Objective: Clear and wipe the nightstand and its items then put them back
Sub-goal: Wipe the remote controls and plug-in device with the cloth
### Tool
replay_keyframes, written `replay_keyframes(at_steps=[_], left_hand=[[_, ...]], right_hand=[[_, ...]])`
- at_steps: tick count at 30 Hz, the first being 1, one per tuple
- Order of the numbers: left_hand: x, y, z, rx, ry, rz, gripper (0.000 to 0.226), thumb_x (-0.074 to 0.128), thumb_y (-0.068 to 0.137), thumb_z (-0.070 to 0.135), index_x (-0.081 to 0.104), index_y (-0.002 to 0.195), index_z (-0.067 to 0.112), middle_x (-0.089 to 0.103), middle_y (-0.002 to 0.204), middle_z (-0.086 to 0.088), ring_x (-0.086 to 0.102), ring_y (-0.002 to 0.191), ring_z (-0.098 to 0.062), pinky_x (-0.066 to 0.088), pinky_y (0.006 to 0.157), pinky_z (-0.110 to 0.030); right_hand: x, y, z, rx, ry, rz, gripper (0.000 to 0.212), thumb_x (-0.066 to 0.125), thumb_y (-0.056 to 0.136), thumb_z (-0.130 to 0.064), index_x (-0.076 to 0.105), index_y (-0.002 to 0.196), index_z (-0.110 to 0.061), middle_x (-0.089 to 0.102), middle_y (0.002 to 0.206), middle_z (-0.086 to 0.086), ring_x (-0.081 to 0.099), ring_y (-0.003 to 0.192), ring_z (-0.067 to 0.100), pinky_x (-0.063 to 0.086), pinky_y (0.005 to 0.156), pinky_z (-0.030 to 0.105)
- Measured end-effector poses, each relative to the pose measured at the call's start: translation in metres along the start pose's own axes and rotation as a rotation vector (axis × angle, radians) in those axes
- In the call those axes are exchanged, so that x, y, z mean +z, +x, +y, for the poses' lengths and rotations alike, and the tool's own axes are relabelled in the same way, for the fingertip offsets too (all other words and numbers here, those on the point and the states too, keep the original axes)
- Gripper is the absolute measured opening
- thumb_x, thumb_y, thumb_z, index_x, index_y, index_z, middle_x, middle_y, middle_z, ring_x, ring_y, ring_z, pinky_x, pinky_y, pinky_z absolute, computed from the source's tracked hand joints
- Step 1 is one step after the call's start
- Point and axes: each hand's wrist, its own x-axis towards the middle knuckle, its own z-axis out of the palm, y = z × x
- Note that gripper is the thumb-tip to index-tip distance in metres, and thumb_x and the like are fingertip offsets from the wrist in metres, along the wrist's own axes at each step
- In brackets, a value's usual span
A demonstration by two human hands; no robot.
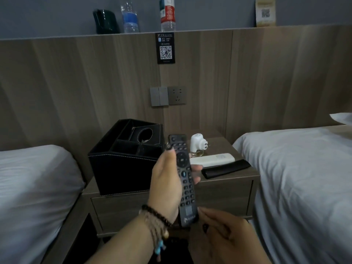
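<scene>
My left hand [167, 183] grips a long black TV remote [183, 180], held upright in front of the nightstand [228, 193]. My right hand [226, 237] is just below, its fingertips touching the remote's lower end. On the nightstand top stand a black leather organiser box [123, 164] at the left, a white plug-in device [198, 143] on a glass base, a white remote [213, 160] and a flat black case [226, 168] at the right.
Beds with white sheets flank the nightstand, left [32, 187] and right [304, 178]. A wooden headboard panel carries a switch and socket [168, 96] and a QR sign [165, 48]. On the ledge above stand a dark kettle [105, 21], two water bottles [130, 18] and a card [265, 12].
</scene>
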Motion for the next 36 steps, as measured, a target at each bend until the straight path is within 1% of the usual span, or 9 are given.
replay_keyframes(at_steps=[11,14,16,19,21,25,29,32,36], left_hand=[[0.050,0.146,0.026,-0.188,0.348,0.029,0.048,0.031,0.104,0.040,0.051,0.109,-0.003,0.058,0.074,-0.013,0.058,0.035,-0.016,0.051,0.036,-0.027],[0.045,0.173,0.007,-0.265,0.680,-0.008,0.026,0.043,0.102,0.020,0.049,0.086,0.001,0.059,0.076,-0.015,0.062,0.057,-0.025,0.055,0.046,-0.032],[0.039,0.185,-0.011,-0.316,1.076,-0.136,0.020,0.049,0.097,0.008,0.055,0.079,0.003,0.066,0.100,-0.015,0.068,0.093,-0.031,0.059,0.079,-0.037],[0.040,0.182,-0.037,-0.324,1.651,-0.186,0.032,0.041,0.100,0.013,0.055,0.125,-0.002,0.052,0.137,-0.017,0.051,0.126,-0.034,0.042,0.104,-0.044],[0.037,0.185,-0.049,-0.242,1.918,-0.208,0.038,0.039,0.100,0.019,0.049,0.134,0.004,0.049,0.140,-0.013,0.050,0.127,-0.033,0.041,0.104,-0.043],[0.041,0.187,-0.047,-0.380,1.746,-0.187,0.033,0.046,0.098,0.014,0.055,0.127,0.000,0.060,0.124,-0.016,0.056,0.120,-0.032,0.045,0.095,-0.038],[0.041,0.191,-0.048,-0.427,1.863,-0.258,0.028,0.036,0.098,0.014,0.059,0.083,0.007,0.055,0.057,-0.005,0.063,0.082,-0.022,0.042,0.078,-0.030],[0.040,0.191,-0.050,-0.358,1.882,-0.263,0.022,0.041,0.095,0.017,0.059,0.105,0.011,0.057,0.091,-0.007,0.060,0.111,-0.027,0.047,0.086,-0.033],[0.040,0.178,-0.036,-0.264,1.705,-0.209,0.020,0.041,0.095,0.017,0.056,0.087,0.007,0.056,0.090,-0.008,0.057,0.089,-0.024,0.048,0.082,-0.029]], right_hand=[[-0.015,0.003,-0.006,0.086,0.021,0.134,0.031,0.036,0.045,-0.059,0.049,0.064,-0.080,0.064,0.075,-0.042,0.054,0.083,-0.029,0.035,0.077,-0.005],[-0.015,0.007,-0.002,0.085,0.049,0.136,0.027,0.035,0.047,-0.060,0.049,0.060,-0.080,0.062,0.075,-0.045,0.053,0.086,-0.031,0.035,0.081,-0.004],[-0.019,0.009,-0.004,0.077,0.097,0.100,0.025,0.048,0.060,-0.055,0.046,0.054,-0.080,0.058,0.070,-0.049,0.049,0.084,-0.034,0.034,0.081,-0.004],[-0.024,0.011,0.004,0.073,0.088,0.064,0.066,0.061,0.084,-0.023,0.045,0.054,-0.080,0.056,0.073,-0.051,0.046,0.087,-0.036,0.032,0.084,-0.006],[-0.025,0.014,0.006,0.052,0.032,0.030,0.052,0.053,0.076,-0.038,0.039,0.059,-0.085,0.049,0.076,-0.059,0.043,0.094,-0.037,0.031,0.088,-0.005],[-0.026,0.015,0.010,0.069,0.037,0.036,0.043,0.051,0.073,-0.036,0.050,0.065,-0.078,0.048,0.074,-0.059,0.046,0.090,-0.036,0.032,0.084,-0.006],[-0.026,0.014,0.008,0.079,0.037,0.064,0.032,0.036,0.060,-0.056,0.046,0.070,-0.084,0.059,0.083,-0.049,0.058,0.090,-0.022,0.040,0.080,-0.001],[-0.031,0.013,0.011,0.070,0.026,0.061,0.053,0.058,0.082,-0.023,0.055,0.062,-0.072,0.058,0.076,-0.050,0.057,0.087,-0.024,0.039,0.077,-0.003],[-0.036,0.010,0.006,0.115,-0.038,0.045,0.055,0.056,0.086,-0.001,0.058,0.074,-0.054,0.053,0.058,-0.048,0.052,0.073,-0.031,0.036,0.067,-0.005]])
